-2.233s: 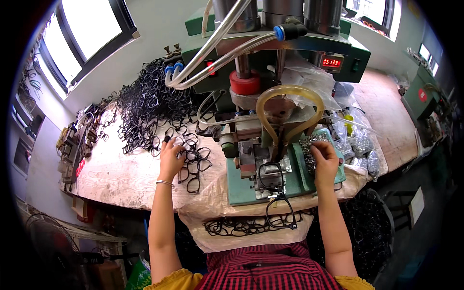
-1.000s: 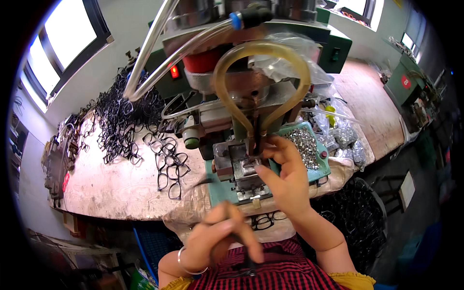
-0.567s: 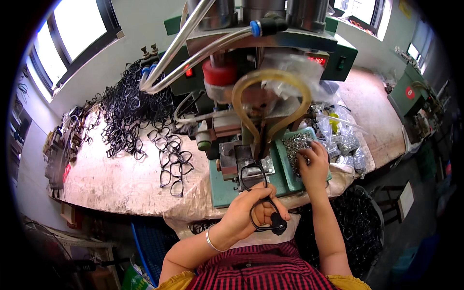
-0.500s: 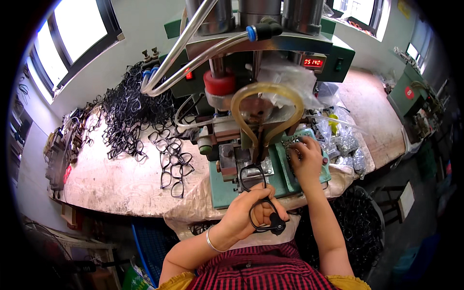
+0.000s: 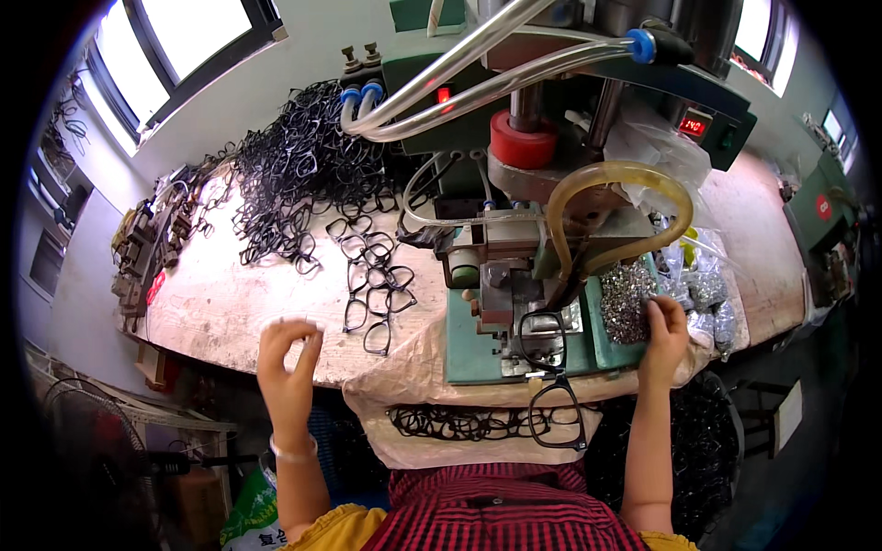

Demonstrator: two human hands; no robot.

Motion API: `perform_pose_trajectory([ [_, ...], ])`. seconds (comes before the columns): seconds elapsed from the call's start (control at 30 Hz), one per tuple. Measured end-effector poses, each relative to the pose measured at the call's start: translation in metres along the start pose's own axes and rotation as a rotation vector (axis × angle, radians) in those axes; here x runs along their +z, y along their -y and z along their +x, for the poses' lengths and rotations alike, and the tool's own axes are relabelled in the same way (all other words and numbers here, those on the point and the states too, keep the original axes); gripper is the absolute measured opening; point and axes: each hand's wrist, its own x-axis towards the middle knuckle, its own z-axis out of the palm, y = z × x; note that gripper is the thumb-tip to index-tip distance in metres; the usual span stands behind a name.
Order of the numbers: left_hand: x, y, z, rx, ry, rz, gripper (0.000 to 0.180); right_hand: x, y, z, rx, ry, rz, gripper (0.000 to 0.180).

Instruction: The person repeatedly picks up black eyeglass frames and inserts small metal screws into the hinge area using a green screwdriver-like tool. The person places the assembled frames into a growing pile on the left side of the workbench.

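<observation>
A black eyeglass frame [image 5: 532, 424] hangs from the press [image 5: 524, 142], one rim under the tooling and the other jutting over the bench's front edge. Neither hand touches it. My left hand [image 5: 287, 372] is raised at the left, with curved fingers, thumb a little apart and nothing visible between them. Loose black eyeglass frames [image 5: 377, 335] lie beyond it on the bench. My right hand [image 5: 665, 340] is at the right edge of a green tray [image 5: 602, 351] of small shiny metal parts [image 5: 627, 298]. Its thumb and fingertips are pinched together; whatever they hold is too small to make out.
A large heap of black frames [image 5: 308, 156] covers the bench's back left. Clear air tubes [image 5: 514, 69] and a yellowish hose [image 5: 682, 197] loop around the press. Bags of metal parts [image 5: 707, 289] lie right of the tray. More frames [image 5: 459, 424] rest on cloth below the front edge.
My left hand has let go of the eyeglass frame and moved left. The frame stays at the press. My right hand has drawn back from over the metal parts. The view has swung left.
</observation>
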Motion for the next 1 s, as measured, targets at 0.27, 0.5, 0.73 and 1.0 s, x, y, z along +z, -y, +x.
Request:
perform_pose_trajectory([
  [0.27,0.103,0.161,0.061,0.027,0.224,0.423,0.016,0.042,0.009,0.007,-0.168,0.128,-0.174,0.012],
  [0.5,0.066,0.113,0.022,-0.452,0.118,-0.437,0.009,-0.056,0.005,-0.029,-0.147,-0.051,-0.408,0.013],
  [0.73,0.084,0.041,0.037,-0.210,0.048,-0.831,0.002,0.039,0.092,-0.033,-0.535,0.243,-0.316,0.013],
  [1.0,0.122,0.034,-0.020,-0.455,-0.014,-1.025,0.016,0.102,0.074,-0.040,-0.117,0.370,0.156,0.033],
])
